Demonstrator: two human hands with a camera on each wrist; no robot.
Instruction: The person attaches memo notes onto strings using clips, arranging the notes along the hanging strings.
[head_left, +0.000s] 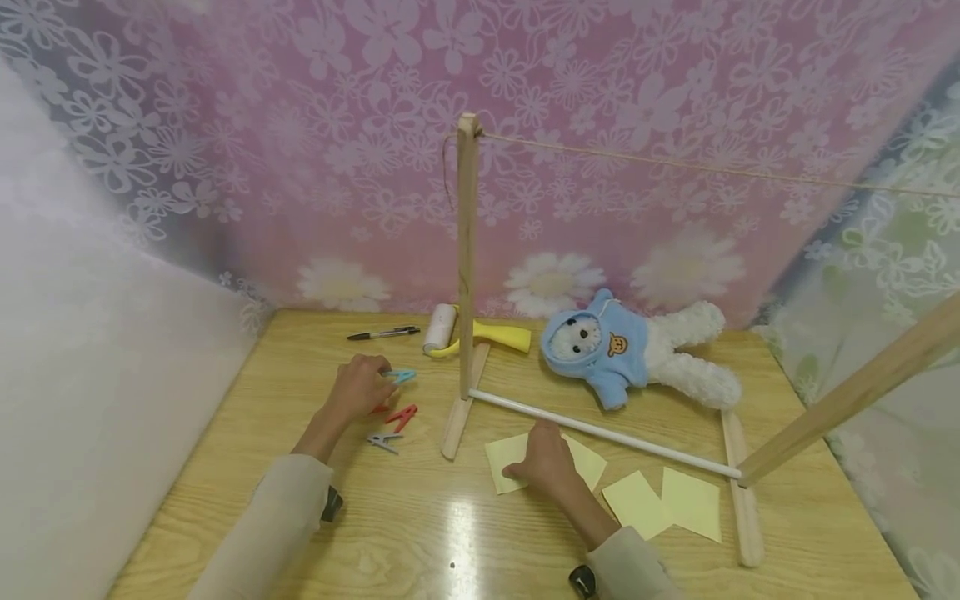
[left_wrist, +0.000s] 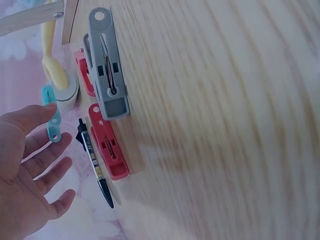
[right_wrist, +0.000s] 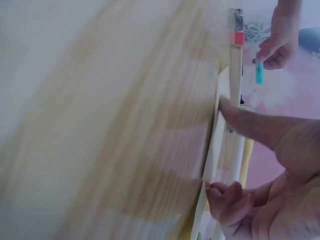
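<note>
My left hand [head_left: 358,389] pinches a light blue clothespin [left_wrist: 51,115] between thumb and index finger, above the table, with the other fingers spread. Below it lie a red clothespin [head_left: 403,416], a grey clothespin [head_left: 385,442] and a second red clothespin [left_wrist: 109,145], partly covered by the hand in the head view. My right hand [head_left: 550,458] is over yellow sticky notes [head_left: 501,462], hiding part of them. The right wrist view has its thumb and curled fingertips on a note [right_wrist: 216,135], seen edge-on. Two more yellow notes [head_left: 636,505] lie to the right.
A wooden frame's left post [head_left: 467,258] rises between the hands, with a string [head_left: 675,164] at its top and a white bar [head_left: 600,433] low down. Behind are a pen [head_left: 383,333], a white cylinder with a yellow part [head_left: 502,336], and a plush toy in a blue hoodie [head_left: 618,342].
</note>
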